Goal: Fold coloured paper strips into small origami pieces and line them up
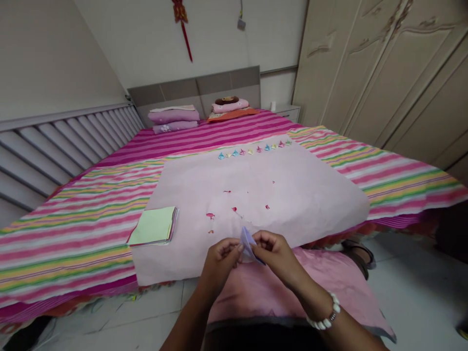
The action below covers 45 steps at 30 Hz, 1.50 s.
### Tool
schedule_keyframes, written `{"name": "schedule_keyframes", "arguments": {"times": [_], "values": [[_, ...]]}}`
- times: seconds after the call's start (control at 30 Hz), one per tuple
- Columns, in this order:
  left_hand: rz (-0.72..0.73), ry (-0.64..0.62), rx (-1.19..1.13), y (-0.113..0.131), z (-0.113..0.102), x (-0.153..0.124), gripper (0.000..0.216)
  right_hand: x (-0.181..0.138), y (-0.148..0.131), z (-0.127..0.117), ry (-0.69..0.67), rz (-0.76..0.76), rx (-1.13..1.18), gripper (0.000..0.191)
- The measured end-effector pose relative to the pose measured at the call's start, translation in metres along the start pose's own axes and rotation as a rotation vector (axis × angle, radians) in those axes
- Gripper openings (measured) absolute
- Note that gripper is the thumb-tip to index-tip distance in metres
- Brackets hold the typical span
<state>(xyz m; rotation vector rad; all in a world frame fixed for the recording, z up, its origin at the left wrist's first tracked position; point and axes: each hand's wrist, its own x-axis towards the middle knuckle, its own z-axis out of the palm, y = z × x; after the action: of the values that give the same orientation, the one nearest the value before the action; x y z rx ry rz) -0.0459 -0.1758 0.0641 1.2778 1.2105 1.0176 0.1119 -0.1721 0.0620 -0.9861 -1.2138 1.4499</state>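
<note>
A folded piece of purple origami paper (247, 242) is pinched between my two hands, just above the near edge of the pale sheet. My left hand (224, 256) grips its left side between thumb and fingers. On the other side my right hand (272, 251) holds it the same way, a beaded bracelet on that wrist. Left of them, a stack of coloured paper (152, 226) lies with a light green sheet on top. Along the far edge of the pale sheet stands a row of several small folded paper pieces (250, 151) in blue, yellow, pink and green.
The pale sheet (190, 180) covers part of a bed with a striped cover (91, 204). Printed red marks or scraps (210, 215) dot its middle. A pink pillow (310, 282) lies under my forearms. Folded bedding (173, 117) is at the headboard, and a wardrobe (387, 73) stands right.
</note>
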Motion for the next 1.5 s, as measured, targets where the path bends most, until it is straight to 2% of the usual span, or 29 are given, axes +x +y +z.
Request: {"name": "schedule_keyframes", "arguments": {"times": [0.17, 0.3, 0.43, 0.53, 0.67, 0.87, 0.97, 1.03, 1.23, 1.3, 1.37, 1.43, 1.5], "values": [[0.040, 0.063, -0.036, 0.000, 0.012, -0.002, 0.032, 0.001, 0.012, 0.003, 0.125, -0.152, -0.301, 0.014], [0.136, 0.067, 0.152, 0.013, 0.021, -0.009, 0.026, -0.001, 0.012, 0.005, 0.183, -0.332, -0.519, 0.011], [0.145, 0.078, 0.341, 0.015, 0.023, -0.010, 0.021, -0.004, 0.012, 0.009, 0.185, -0.478, -0.631, 0.012], [0.101, 0.105, 0.357, 0.007, 0.021, -0.007, 0.036, -0.004, 0.013, 0.012, 0.174, -0.511, -0.640, 0.016], [0.106, 0.122, 0.367, 0.000, 0.019, -0.006, 0.042, -0.002, 0.014, 0.010, 0.173, -0.487, -0.518, 0.020], [0.017, 0.031, -0.062, 0.004, 0.015, -0.007, 0.045, 0.001, 0.014, 0.001, 0.156, -0.367, -0.174, 0.027], [-0.052, -0.059, -0.190, 0.011, 0.010, -0.008, 0.052, 0.001, 0.010, -0.001, 0.151, -0.328, -0.130, 0.027], [-0.087, -0.082, -0.213, 0.013, 0.007, -0.009, 0.048, 0.000, 0.007, -0.002, 0.141, -0.323, -0.127, 0.027], [-0.051, 0.141, -0.173, 0.008, 0.006, -0.005, 0.030, -0.004, 0.004, 0.000, 0.061, -0.300, -0.096, 0.022], [-0.039, 0.192, -0.217, 0.008, 0.008, -0.005, 0.032, -0.004, 0.006, 0.001, 0.086, -0.219, -0.012, 0.021], [-0.031, 0.233, -0.274, 0.010, 0.011, -0.004, 0.040, -0.003, 0.007, 0.003, 0.120, -0.098, 0.104, 0.029], [-0.020, 0.269, -0.310, 0.012, 0.013, -0.004, 0.049, -0.003, 0.009, 0.006, 0.096, 0.009, 0.200, 0.034], [-0.011, 0.284, -0.317, 0.013, 0.014, -0.003, 0.053, -0.002, 0.011, 0.009, 0.054, 0.077, 0.248, 0.031]]}}
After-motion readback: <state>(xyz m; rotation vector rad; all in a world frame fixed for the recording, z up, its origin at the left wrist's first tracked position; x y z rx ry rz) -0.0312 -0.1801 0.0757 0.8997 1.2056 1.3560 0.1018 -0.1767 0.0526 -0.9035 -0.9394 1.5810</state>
